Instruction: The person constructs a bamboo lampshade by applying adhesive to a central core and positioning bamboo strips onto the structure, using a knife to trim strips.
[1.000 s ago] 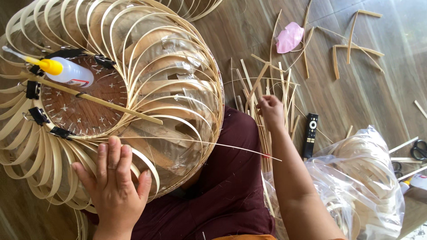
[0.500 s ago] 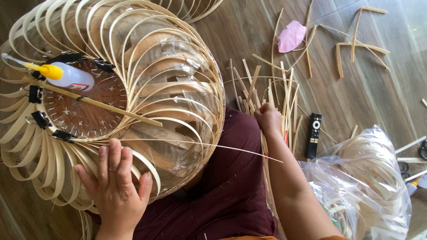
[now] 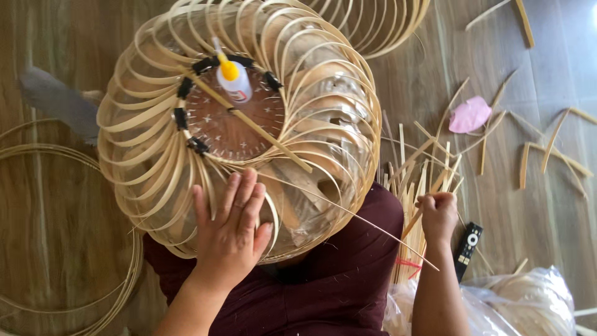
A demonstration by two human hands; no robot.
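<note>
The bamboo-strip lampshade frame [image 3: 242,124] rests on the person's lap. It appears light, springy and fragile; the rim ribs offer the safest hold. The left hand [image 3: 230,230] presses flat, fingers spread. The right hand [image 3: 438,214] grips a bamboo strip [image 3: 429,186] from the floor bundle.

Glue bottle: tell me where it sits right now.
In the head view, the glue bottle lies upper left of centre, on the round disc inside the bamboo strip frame, above the left hand.
</note>
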